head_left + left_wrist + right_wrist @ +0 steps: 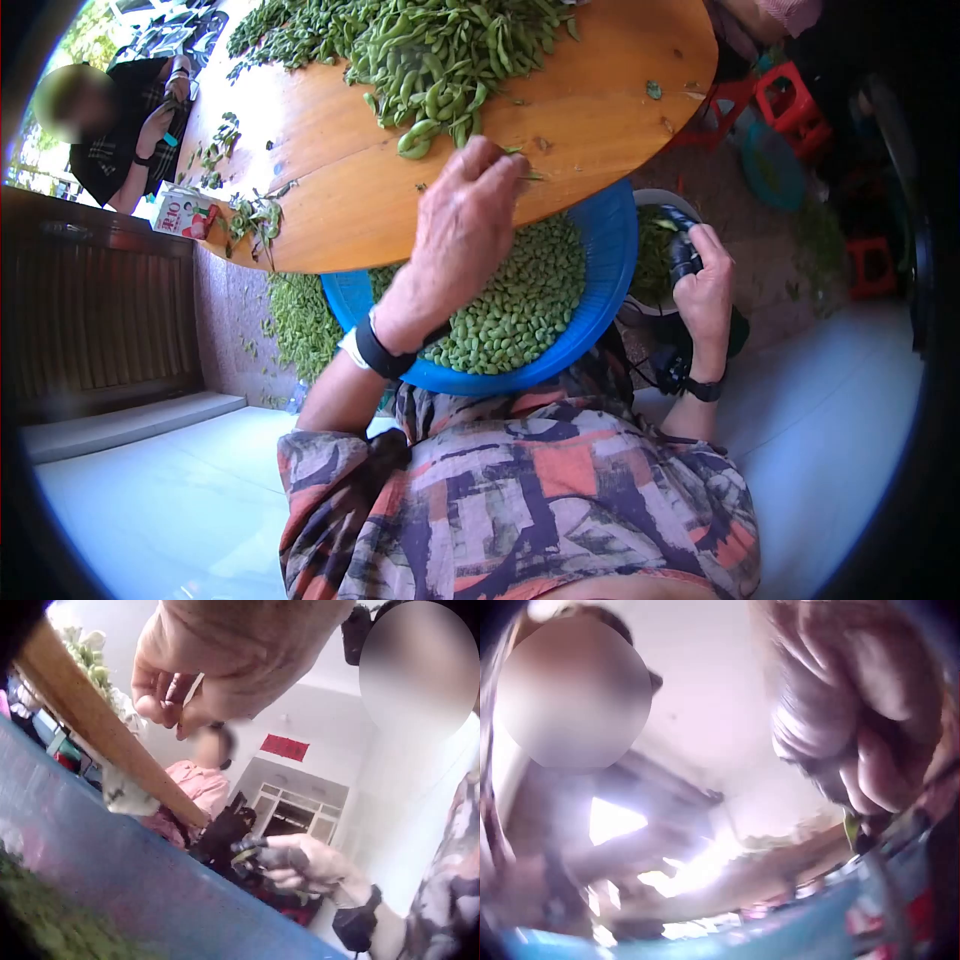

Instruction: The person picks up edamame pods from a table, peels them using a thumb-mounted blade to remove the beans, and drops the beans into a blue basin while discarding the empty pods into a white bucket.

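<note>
1. Nearest the camera, a patterned shirt (560,480) covers the wearer's torso and upper arms
2. Just in front of it, a blue basin (622,250) filled with shelled beans (520,320) sits partly beneath the table's near edge
3. Right of the basin, the right hand (705,280), with dark coverings (684,258) on its digits, pinches a green pod (667,225) over a white bucket (648,194)
4. The left hand (460,230) reaches across the basin to the table edge, fingers curled and tips close together; whether they grip anything, I cannot tell
5. On the wooden table (600,110), a large heap of green pods (440,70) lies just beyond the left hand; a carton (182,212) stands at the left edge
6. Farther off are a seated person in dark clothes (120,140), left, and red stools (795,105), right
</note>
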Available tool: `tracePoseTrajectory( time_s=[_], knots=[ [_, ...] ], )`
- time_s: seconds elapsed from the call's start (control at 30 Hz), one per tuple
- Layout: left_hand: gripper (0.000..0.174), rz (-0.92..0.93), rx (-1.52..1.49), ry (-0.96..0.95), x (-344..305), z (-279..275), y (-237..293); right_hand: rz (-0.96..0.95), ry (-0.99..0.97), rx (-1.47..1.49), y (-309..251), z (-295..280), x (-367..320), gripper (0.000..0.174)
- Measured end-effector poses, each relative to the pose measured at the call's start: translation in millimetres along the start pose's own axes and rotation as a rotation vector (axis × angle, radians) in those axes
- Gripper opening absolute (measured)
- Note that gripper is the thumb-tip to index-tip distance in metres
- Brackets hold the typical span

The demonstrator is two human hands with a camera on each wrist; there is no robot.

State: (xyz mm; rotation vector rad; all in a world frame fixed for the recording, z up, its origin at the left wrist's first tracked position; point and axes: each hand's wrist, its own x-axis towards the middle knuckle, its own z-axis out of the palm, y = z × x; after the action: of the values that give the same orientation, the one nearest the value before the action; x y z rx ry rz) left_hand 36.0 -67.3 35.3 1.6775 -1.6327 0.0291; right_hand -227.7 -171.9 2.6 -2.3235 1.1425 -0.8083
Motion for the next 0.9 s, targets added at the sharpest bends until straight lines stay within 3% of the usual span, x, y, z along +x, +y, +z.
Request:
tracePoseTrajectory(
  time_s=[0.1,0.23,0.3,0.37,0.43,0.53,0.67,0.73,0.8,0.9],
  knots=[
    [0.021,-0.019,0.195,-0.081,12.5,-5.1,-8.6,0.104,0.059,-0.225,17.3,-6.7,-2.7,0.04],
    [0.018,0.053,0.26,-0.122,16.1,0.3,-19.0,0.142,0.101,-0.078,14.4,-8.0,-4.0,0.04],
    [0.013,0.004,0.14,-0.068,19.0,1.7,-23.7,0.22,0.059,0.137,-2.1,-2.2,2.1,0.035],
    [0.012,-0.046,0.049,-0.049,21.6,2.5,-31.2,0.134,0.075,0.386,-17.8,11.0,8.8,0.024],
    [0.011,-0.099,-0.045,-0.034,22.8,1.6,-35.1,0.182,-0.089,0.594,-43.8,14.1,20.6,0.023],
    [0.011,-0.167,-0.117,0.01,22.9,-0.4,-36.3,0.201,-0.227,0.773,-75.6,23.8,43.3,0.031],
    [0.01,-0.272,-0.232,0.051,22.2,-3.7,-30.1,0.21,-0.352,1.011,-74.9,49.4,64.1,0.035],
    [0.009,-0.322,-0.307,0.057,18.1,-4.2,-24.2,0.124,-0.453,1.317,-71.9,56.9,66.8,0.038],
    [0.008,-0.458,-0.531,-0.046,12.7,-4.2,-18.4,0.146,-0.468,1.344,-74.3,59.0,64.9,0.039],
    [0.007,-0.389,-0.379,-0.022,12.4,-2.6,-13.3,0.185,-0.451,1.354,-81.1,60.6,63.4,0.036]
  ],
)
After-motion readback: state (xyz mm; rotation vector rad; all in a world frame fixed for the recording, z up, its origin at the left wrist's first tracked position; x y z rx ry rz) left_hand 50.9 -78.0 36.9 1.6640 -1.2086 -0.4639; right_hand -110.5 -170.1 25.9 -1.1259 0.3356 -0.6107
